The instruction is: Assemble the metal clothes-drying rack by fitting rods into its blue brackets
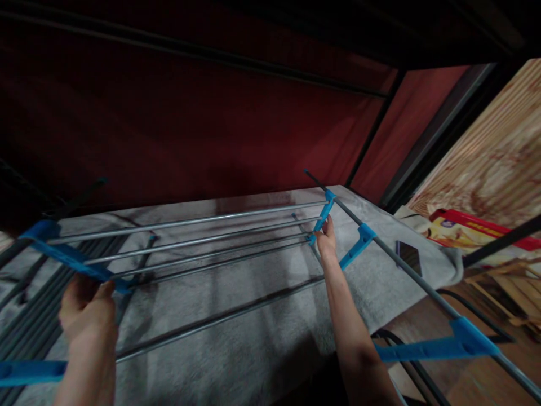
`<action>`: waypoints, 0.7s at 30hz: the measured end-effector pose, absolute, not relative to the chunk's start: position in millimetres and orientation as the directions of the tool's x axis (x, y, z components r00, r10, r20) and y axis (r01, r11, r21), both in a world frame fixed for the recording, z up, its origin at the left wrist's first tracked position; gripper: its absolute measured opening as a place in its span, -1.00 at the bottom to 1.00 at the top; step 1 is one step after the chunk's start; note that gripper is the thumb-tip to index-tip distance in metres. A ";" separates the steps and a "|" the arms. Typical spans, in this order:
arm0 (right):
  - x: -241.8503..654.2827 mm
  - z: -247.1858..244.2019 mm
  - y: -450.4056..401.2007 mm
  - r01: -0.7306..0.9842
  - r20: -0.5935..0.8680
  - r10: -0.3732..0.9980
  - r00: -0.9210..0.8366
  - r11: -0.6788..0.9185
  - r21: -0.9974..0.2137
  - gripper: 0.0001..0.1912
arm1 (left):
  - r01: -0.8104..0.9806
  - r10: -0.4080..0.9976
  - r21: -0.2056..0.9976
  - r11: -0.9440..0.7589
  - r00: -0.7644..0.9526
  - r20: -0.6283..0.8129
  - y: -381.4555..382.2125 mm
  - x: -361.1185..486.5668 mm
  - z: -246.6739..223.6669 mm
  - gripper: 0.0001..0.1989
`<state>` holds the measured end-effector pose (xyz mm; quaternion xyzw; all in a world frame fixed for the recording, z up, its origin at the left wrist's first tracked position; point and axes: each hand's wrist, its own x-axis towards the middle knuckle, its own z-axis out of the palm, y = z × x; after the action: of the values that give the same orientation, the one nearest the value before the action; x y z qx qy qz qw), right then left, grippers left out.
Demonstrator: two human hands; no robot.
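Note:
A rack of grey metal tubes joined by blue plastic brackets stands in front of me, partly assembled. My left hand is closed at the lower edge of the left blue bracket, its fingertips hidden behind it. Across the rack, my right hand has its fingers round the right blue bracket, close to the tube ends. Several parallel tubes run between these two brackets. A single lower tube crosses nearer to me, passing behind my right forearm. Another blue bracket sits on the long right-hand side pole.
Loose dark tubes lie side by side at the left on a grey cloth. A phone rests on the cloth at right. Beyond it are a red and yellow box and a wooden stool. A dark red panel rises behind.

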<state>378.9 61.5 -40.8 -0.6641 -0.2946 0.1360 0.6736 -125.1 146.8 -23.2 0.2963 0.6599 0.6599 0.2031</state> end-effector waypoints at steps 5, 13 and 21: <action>377.8 -32.6 60.4 0.181 0.249 0.549 0.798 0.176 -0.968 -0.11 | 0.125 0.679 0.976 -0.178 -0.702 0.214 147.8 -127.1 -19.3 -0.13; 384.8 -35.4 59.3 0.222 0.317 0.524 0.790 0.238 -0.946 -0.18 | 0.213 0.670 0.935 -0.284 -0.654 0.353 140.3 -121.6 -16.4 -0.24; 385.7 -37.6 59.7 0.202 0.299 0.548 0.781 0.231 -0.952 -0.17 | 0.376 0.707 0.893 -0.248 -0.560 0.432 145.0 -128.8 -27.9 -0.21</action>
<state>385.7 59.7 -37.6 -0.6083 -0.3084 0.1198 0.7215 -128.8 145.0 -27.9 0.4511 0.5999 0.6484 0.1275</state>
